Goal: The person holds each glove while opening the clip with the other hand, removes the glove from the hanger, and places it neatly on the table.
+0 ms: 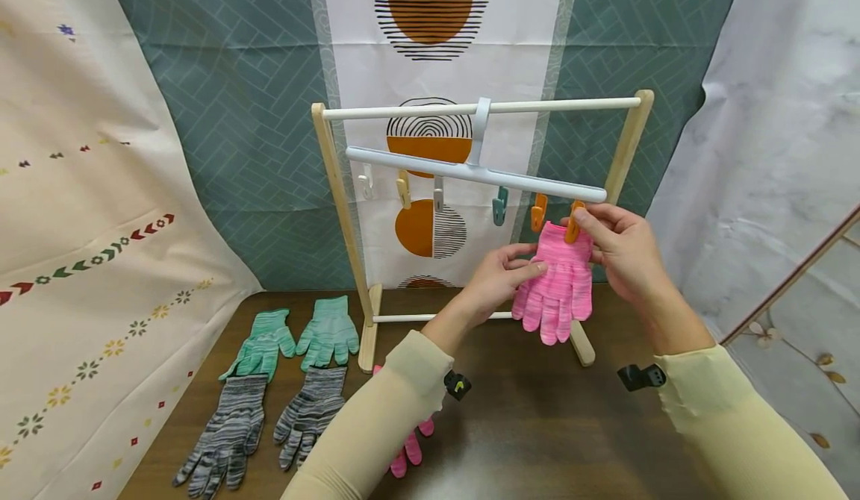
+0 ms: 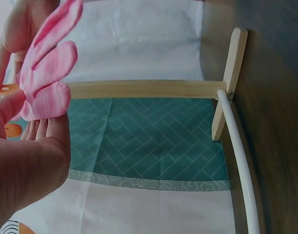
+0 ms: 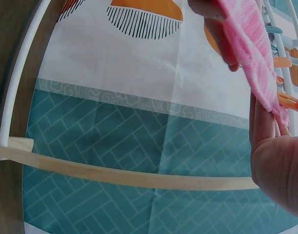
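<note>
A pink knit glove point(image 1: 554, 283) hangs fingers-down below the right end of a pale blue clip hanger point(image 1: 416, 163). My left hand point(image 1: 493, 280) pinches its left edge, thumb in front and fingers behind. With thumb and fingers, my right hand point(image 1: 621, 250) grips the outermost orange clip point(image 1: 574, 222) at the glove's cuff. Another orange clip point(image 1: 539, 213) hangs just left of it. In the left wrist view the glove point(image 2: 49, 73) lies between my left thumb and fingers. The right wrist view shows the cuff beside an orange clip point(image 3: 289, 101).
The hanger hooks over the white bar point(image 1: 571, 104) of a wooden rack and tilts down rightward. Teal, grey, cream and white clips hang along it. Green gloves point(image 1: 329, 332) and grey striped gloves point(image 1: 231, 425) lie at left; another pink glove point(image 1: 412, 448) is partly hidden by my left arm.
</note>
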The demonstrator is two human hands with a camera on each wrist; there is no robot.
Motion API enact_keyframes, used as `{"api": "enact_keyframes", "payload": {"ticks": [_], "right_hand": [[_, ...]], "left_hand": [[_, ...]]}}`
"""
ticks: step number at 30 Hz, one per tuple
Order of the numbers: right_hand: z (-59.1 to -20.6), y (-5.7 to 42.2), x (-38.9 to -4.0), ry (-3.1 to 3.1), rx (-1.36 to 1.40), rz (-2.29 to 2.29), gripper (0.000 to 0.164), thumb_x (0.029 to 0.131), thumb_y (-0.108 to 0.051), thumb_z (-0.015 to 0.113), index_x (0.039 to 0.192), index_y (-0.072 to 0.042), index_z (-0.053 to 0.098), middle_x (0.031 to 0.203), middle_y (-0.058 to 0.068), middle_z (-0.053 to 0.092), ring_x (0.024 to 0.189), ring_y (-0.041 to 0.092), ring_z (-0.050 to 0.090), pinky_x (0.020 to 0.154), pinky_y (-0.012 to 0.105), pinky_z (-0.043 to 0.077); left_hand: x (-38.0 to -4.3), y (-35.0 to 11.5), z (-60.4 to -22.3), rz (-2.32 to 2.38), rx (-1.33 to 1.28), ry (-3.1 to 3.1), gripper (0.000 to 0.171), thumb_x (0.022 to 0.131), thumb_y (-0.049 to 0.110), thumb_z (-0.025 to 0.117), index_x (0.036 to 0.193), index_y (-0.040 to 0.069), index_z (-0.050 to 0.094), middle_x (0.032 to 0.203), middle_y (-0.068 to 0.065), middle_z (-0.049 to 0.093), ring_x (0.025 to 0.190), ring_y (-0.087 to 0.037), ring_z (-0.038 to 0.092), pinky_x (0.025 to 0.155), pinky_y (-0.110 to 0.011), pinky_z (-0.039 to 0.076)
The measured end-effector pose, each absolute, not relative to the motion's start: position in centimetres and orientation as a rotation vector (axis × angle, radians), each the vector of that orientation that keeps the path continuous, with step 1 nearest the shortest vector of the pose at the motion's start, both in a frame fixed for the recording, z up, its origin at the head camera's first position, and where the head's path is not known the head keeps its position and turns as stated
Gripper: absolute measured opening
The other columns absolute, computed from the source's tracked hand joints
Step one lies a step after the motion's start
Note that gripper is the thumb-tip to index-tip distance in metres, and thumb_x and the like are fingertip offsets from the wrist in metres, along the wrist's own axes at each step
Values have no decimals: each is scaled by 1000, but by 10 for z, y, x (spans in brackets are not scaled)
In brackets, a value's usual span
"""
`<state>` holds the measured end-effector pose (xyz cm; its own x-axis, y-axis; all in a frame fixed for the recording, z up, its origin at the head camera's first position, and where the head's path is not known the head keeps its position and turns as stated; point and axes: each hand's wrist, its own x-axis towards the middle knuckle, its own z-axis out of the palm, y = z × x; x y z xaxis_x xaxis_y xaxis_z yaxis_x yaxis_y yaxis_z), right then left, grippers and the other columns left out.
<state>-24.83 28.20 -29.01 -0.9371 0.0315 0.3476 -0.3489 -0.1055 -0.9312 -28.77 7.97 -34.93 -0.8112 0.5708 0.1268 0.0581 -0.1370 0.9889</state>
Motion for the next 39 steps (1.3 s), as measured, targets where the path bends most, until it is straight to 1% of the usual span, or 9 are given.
{"api": "enact_keyframes", "payload": {"ticks": [5, 9, 13, 17, 20, 26, 39], "right_hand": [[-290, 282, -247, -1918, 332, 2110, 46, 89, -23, 69, 123, 6, 58, 104, 10, 67, 91, 19, 66, 68, 30, 56], [-290, 282, -246, -1925, 333, 2094, 44, 89, -23, 69, 123, 3, 59, 107, 11, 67, 94, 20, 66, 70, 29, 56], [-291, 283, -247, -1928, 335, 2074, 44, 89, -23, 69, 123, 3, 60, 107, 10, 69, 96, 19, 65, 68, 23, 53], [-291, 283, -247, -1937, 315, 2043, 47, 88, -24, 70, 124, 4, 59, 105, 9, 70, 96, 18, 65, 63, 22, 48], [-291, 283, -247, -1943, 300, 2027, 48, 87, -26, 71, 124, 4, 60, 106, 9, 71, 98, 18, 65, 66, 22, 49], [-293, 282, -249, -1954, 291, 1986, 45, 87, -28, 71, 122, -1, 63, 108, 10, 70, 105, 19, 62, 72, 22, 49], [-291, 279, -249, -1916, 280, 1956, 43, 86, -27, 72, 120, -2, 66, 107, 12, 70, 106, 23, 59, 71, 21, 50]], "left_hand": [[-287, 82, -349, 2044, 675, 1816, 34, 89, 23, 70, 120, 9, 65, 98, -3, 73, 86, -18, 70, 73, -33, 56], [-286, 82, -349, 2070, 656, 1823, 25, 89, 22, 70, 111, 10, 69, 94, -3, 73, 83, -18, 70, 69, -32, 56], [-285, 82, -349, 2071, 653, 1824, 23, 89, 23, 70, 109, 11, 70, 94, -3, 73, 83, -18, 70, 68, -32, 56], [-283, 81, -347, 2071, 659, 1828, 22, 90, 24, 69, 108, 12, 70, 94, -4, 73, 82, -18, 70, 68, -32, 56], [-283, 80, -347, 2073, 657, 1835, 21, 90, 23, 69, 107, 12, 70, 94, -3, 73, 82, -18, 70, 68, -31, 56], [-283, 80, -348, 2085, 652, 1841, 20, 90, 20, 68, 108, 10, 70, 94, -3, 73, 83, -17, 70, 69, -31, 56], [-283, 79, -347, 2108, 637, 1845, 18, 91, 20, 68, 107, 11, 70, 93, -3, 73, 83, -17, 69, 67, -30, 56]]}}
